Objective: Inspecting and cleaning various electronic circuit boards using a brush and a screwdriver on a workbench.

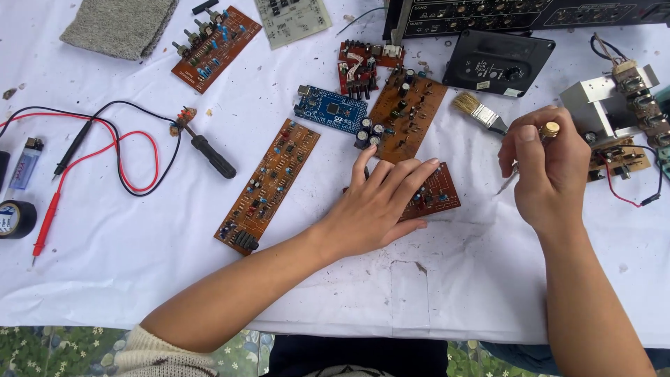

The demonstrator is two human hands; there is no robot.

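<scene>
My left hand (377, 206) lies flat, fingers spread wide, pressing on a small brown board (436, 192) near the middle of the bench (139, 279). Most of that board is under my palm; only its right end shows. My right hand (548, 174) is curled tight around a thin tool (549, 130) with a brass cap at the top; its metal tip pokes out below my fist, just right of the board and not touching it as far as I can tell. What kind of tool it is, I cannot make out, since my fist covers the shaft.

Just above my left fingertips sits a larger brown board (408, 115) with black capacitors, touching a blue board (328, 108) on its left. A red board (359, 66) lies above those. A long brown board (269, 185) lies slanted to the left of my wrist, well clear of it. Another brown board (216, 47) with knobs lies at the top left, beside a grey cloth (118, 24) cut off by the frame. A paintbrush (478, 112) lies just beside my right hand, bristles pointing left, its handle going behind my knuckles.

Further left are a black-handled screwdriver (206, 150), red and black probe leads (105, 153), a lighter (26, 164) and a tape roll (15, 218) at the edge. At the top, a black panel (499, 61) lies before an amplifier face (523, 14), only partly in view. A metal bracket (604, 105) with wired parts sits at the right, partly behind my hand.
</scene>
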